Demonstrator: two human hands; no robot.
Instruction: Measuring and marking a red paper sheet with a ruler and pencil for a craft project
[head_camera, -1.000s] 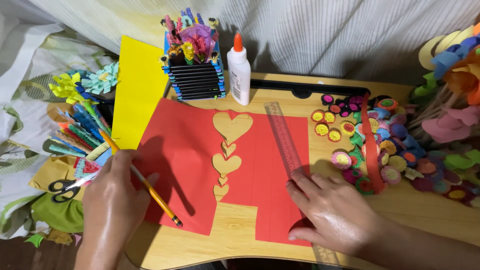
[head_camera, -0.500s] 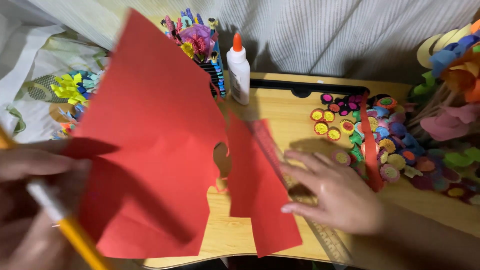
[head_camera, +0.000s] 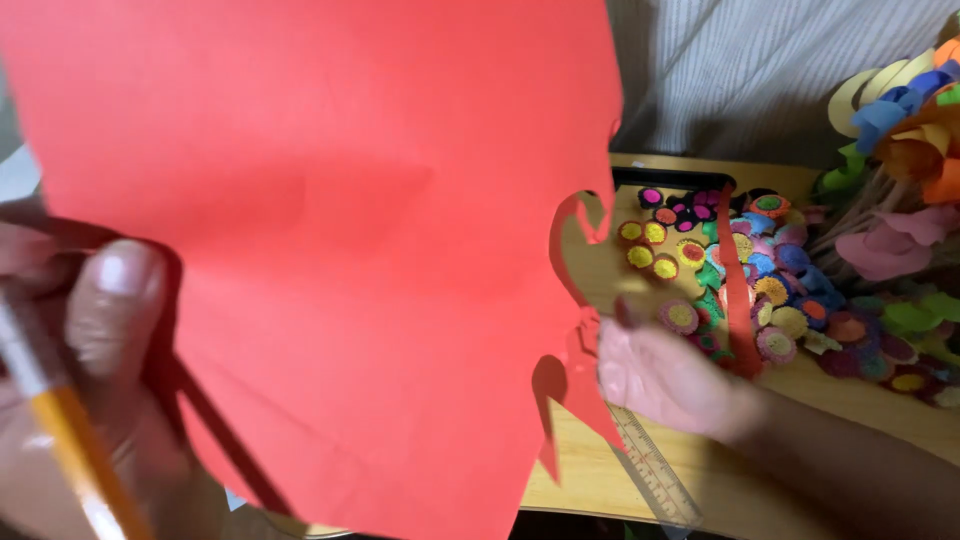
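A red paper sheet (head_camera: 330, 250) with cut heart edges hung lifted above the desk (head_camera: 600, 470), pinched in the left hand (head_camera: 90, 400) with a yellow pencil (head_camera: 70, 440); the right hand (head_camera: 660, 380) lay loosely curled, empty, beside a clear ruler (head_camera: 655, 470) near the desk's front edge. The thin cut tabs looked liable to tear.

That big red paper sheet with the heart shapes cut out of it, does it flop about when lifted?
Probably floppy: the red paper sheet is thin and curves as the left hand, also holding a pencil, lifts it. Likely light, since one hand raises it. The narrow cut edges near the right hand look apt to tear.
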